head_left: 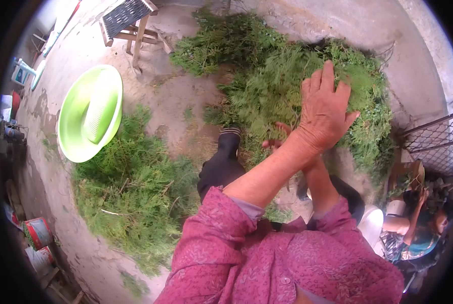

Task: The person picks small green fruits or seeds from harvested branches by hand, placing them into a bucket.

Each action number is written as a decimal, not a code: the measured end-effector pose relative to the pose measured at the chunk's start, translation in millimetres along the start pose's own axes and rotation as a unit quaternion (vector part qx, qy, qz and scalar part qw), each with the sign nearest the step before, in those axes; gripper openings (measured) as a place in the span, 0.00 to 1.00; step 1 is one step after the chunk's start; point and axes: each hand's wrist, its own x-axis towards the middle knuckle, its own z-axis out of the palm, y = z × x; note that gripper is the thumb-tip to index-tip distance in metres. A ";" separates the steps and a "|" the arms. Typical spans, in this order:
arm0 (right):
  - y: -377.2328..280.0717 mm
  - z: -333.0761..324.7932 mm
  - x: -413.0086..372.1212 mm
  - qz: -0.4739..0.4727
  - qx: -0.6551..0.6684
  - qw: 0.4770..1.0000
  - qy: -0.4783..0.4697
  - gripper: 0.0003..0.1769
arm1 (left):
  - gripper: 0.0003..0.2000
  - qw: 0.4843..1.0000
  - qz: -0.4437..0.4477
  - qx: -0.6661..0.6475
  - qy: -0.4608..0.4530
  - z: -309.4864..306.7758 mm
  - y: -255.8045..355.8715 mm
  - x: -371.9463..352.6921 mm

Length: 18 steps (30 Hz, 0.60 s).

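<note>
My left hand (325, 109) is over the pile of feathery evergreen branches (262, 96), back upward, fingers spread and thumb out to the right. Blurred green fronds show beside its fingertips. Crossing beneath my left forearm, my right hand (279, 136) is mostly hidden. Only a few curled fingers show, at the base of a leafy evergreen branch (272, 76), and they appear closed round its stem. A second heap of green sprigs (130, 197) lies on the floor to the left.
A lime-green basin (69, 121) with a slotted strainer part stands behind the left heap. At the back is a wooden stool (127, 23) with a woven seat. Another person (419, 228) sits at the right, near a mesh panel (436, 139). Red-and-white buckets (38, 233) stand far left.
</note>
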 end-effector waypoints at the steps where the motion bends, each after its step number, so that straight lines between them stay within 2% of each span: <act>1: -3.1 -7.3 9.1 -0.002 0.003 1.000 0.001 0.31 | 0.27 0.999 0.023 0.022 0.027 -1.1 2.0 0.9; 2: -7.5 -8.7 23.2 -0.067 -0.134 0.986 0.070 0.33 | 0.30 0.997 0.046 0.042 0.055 -1.5 3.0 1.9; 3: -9.4 -23.7 33.6 -0.129 -0.266 0.945 0.139 0.35 | 0.30 0.997 0.046 0.041 0.050 0.0 2.4 3.0; 5: -19.3 -8.1 68.9 -0.124 -0.392 0.887 0.209 0.31 | 0.33 0.994 0.081 0.040 0.063 9.1 2.2 3.2; 6: -23.2 9.6 84.6 -0.104 -0.418 0.886 0.172 0.26 | 0.33 0.995 0.083 0.028 0.046 9.6 4.8 2.6; 7: -18.8 24.9 101.3 -0.084 -0.442 0.883 0.136 0.21 | 0.30 0.993 0.075 0.053 0.069 4.9 6.6 3.6; 8: 0.8 29.8 124.4 -0.131 -0.503 0.847 0.110 0.15 | 0.27 0.990 0.069 0.079 0.093 1.7 5.2 5.3; 10: 50.0 63.1 155.0 -0.315 -0.574 0.753 0.071 0.28 | 0.27 0.990 0.079 0.086 0.085 2.0 -5.7 9.2; 12: 74.0 95.8 154.5 -0.242 -0.598 0.764 0.013 0.41 | 0.26 0.988 0.086 0.099 0.082 -1.9 -15.7 7.7; 13: 75.2 93.9 152.6 -0.213 -0.601 0.770 -0.018 0.49 | 0.25 0.988 0.053 0.113 0.088 -6.6 -20.8 5.5; 15: 75.9 57.5 145.9 -0.170 -0.606 0.777 -0.013 0.42 | 0.24 0.986 -0.010 0.131 0.098 -17.4 -26.3 1.1; 16: 83.8 17.3 145.3 -0.169 -0.600 0.782 -0.012 0.42 | 0.24 0.985 0.029 0.142 0.092 -26.9 -39.5 -0.4; 17: 97.4 -36.4 144.4 -0.117 -0.389 0.911 0.078 0.33 | 0.23 0.982 0.068 0.153 0.086 -34.2 -50.6 -1.7; 18: 104.9 -71.1 131.0 -0.054 -0.150 0.974 0.162 0.24 | 0.23 0.982 0.065 0.156 0.082 -36.3 -42.0 -4.1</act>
